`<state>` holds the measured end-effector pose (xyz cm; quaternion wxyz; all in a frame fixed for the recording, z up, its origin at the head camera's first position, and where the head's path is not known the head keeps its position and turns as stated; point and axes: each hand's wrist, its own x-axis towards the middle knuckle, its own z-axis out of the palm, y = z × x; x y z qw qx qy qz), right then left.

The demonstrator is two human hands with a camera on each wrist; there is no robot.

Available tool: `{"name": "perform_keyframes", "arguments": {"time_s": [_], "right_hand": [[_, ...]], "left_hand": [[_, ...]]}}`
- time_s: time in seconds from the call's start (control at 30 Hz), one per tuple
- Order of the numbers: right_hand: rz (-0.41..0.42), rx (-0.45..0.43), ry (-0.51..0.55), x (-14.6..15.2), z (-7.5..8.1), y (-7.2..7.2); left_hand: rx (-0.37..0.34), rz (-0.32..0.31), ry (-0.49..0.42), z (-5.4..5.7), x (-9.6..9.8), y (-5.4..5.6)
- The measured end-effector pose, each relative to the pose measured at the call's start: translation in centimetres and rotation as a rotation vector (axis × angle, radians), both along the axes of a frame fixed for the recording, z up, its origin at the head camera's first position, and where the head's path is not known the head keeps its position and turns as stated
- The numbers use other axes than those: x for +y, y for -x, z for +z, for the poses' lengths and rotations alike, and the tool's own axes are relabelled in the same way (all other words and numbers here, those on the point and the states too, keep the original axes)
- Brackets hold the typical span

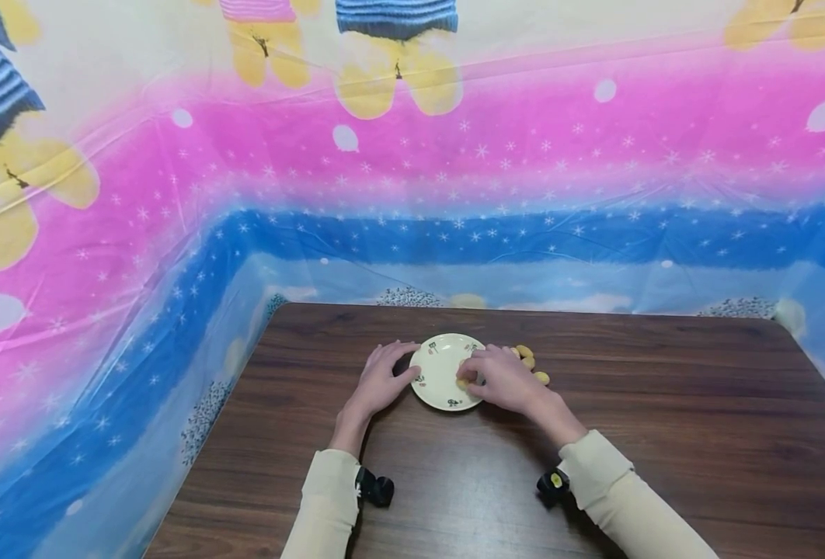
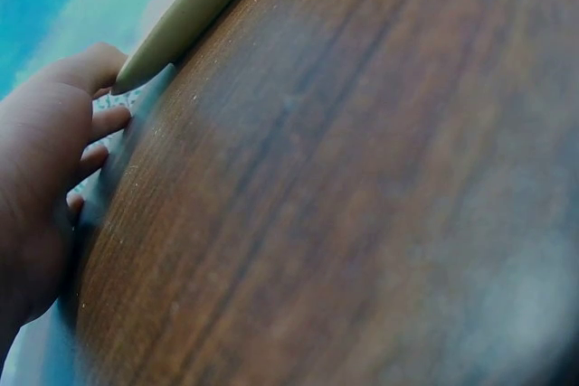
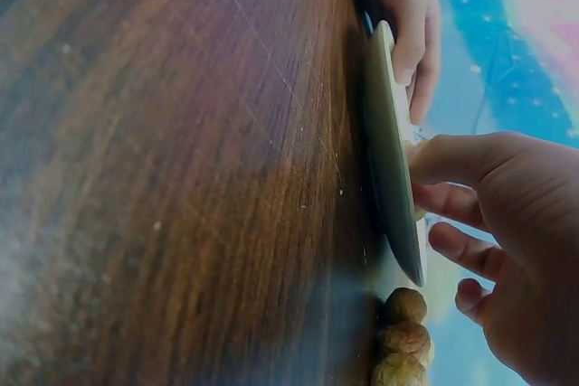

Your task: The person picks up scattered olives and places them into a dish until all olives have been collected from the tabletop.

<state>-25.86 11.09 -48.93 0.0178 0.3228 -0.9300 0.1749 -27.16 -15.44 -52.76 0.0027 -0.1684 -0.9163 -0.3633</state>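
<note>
A round cream plate (image 1: 439,380) with small printed pictures near its rim lies on the table. My left hand (image 1: 382,379) touches the plate's left edge, thumb and fingers spread apart and fairly straight. Over the right half of the plate, my right hand (image 1: 506,379) pinches a small yellowish-brown walnut (image 1: 462,383) between thumb and fingertips, mostly hidden by the fingers. Several more walnuts (image 1: 527,362) lie on the table just right of the plate, partly behind that hand. In the right wrist view, these loose walnuts (image 3: 405,339) look round and lumpy below the plate's edge.
Dark wood-grain table (image 1: 664,419) surface spreads out around the plate. A printed cloth (image 1: 524,178) in pink, blue and cream hangs behind and at the sides of it. A black wrist camera (image 1: 376,487) sits on the left sleeve, and another camera (image 1: 554,485) on the right.
</note>
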Motion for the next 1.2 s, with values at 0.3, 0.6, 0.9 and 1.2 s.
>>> {"name": "perform_keyframes", "arguments": {"time_s": [0.3,0.6,0.9,1.2], "right_hand": [[0.014,0.055,0.071,0.8,0.1,-0.6],[-0.020,0.075,0.111,2.7,0.3,-1.3],[-0.089,0.026,0.121,4.2,0.4,-1.8],[-0.157,-0.019,0.168,5.5,0.4,-2.3]], "left_hand": [[-0.005,-0.001,0.003,0.1,0.0,0.0],[-0.008,-0.001,-0.002,-0.1,-0.1,0.0],[-0.007,-0.004,0.012,-0.2,-0.1,0.1],[-0.008,0.002,0.007,-0.1,-0.1,0.0]]}}
